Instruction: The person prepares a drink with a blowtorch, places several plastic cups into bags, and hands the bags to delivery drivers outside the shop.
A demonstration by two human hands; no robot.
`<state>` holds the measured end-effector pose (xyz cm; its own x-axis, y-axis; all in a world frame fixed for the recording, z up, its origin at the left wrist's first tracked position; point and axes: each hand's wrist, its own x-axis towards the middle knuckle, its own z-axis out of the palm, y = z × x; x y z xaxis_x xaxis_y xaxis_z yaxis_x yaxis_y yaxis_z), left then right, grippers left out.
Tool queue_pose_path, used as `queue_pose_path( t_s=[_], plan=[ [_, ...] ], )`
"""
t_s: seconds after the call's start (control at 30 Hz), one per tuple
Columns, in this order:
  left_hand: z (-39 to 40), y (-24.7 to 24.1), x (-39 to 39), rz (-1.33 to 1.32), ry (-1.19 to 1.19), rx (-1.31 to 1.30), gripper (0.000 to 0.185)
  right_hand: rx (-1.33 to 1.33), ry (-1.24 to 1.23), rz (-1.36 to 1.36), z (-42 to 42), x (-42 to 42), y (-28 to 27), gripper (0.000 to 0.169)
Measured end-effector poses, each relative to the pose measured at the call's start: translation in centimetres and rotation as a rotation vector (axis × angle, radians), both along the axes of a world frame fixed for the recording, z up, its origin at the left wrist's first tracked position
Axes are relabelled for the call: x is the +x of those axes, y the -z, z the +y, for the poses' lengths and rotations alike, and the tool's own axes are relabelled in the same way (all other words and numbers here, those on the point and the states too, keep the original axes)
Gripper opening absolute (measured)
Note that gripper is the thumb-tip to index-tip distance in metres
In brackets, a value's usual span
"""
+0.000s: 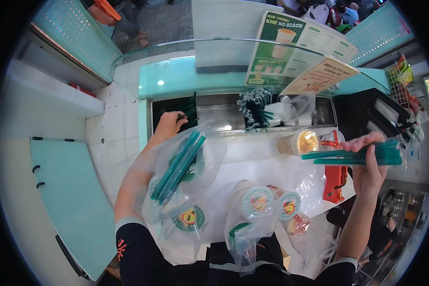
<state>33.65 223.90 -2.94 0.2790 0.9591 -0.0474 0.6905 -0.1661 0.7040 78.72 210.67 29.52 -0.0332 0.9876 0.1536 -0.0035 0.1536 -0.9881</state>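
Note:
My right hand [367, 178] grips a bundle of dark green straws [389, 153] in clear wrapping, raised over the counter's right side. My left hand [169, 125] reaches into a black bin [161, 105] holding dark green items; whether its fingers grip one is unclear. Beside that forearm, a clear plastic bag [214, 146] contains lidded cups, with several green straws [178, 168] lying on top. A sealed cup [189, 218] with a printed lid sits in the bagged group nearer me. To its right, another bag holds printed-lid cups [257, 200] and a green-lidded cup [240, 228].
A cup with crumbly topping [307, 142] stands by a red carrier [333, 182]. Wrapped straws [254, 107] fill part of the steel trough [220, 116]. Beyond are a curved glass guard [157, 53] and menu board [282, 46]. A co-worker [380, 236] is at right.

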Motion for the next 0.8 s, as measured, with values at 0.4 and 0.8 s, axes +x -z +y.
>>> queue_pose_path(
  t_s=[0.4, 0.8],
  plan=[
    [-0.1, 1.2, 0.8, 0.078, 0.223, -0.040, 0.024, -0.042, 0.012, -0.034, -1.0, -0.6, 0.5, 0.014],
    [-0.4, -3.4, -3.9, -0.454, -0.258, 0.073, 0.017, -0.044, -0.038, -0.022, -2.1, -1.6, -0.3, 0.014]
  ],
)
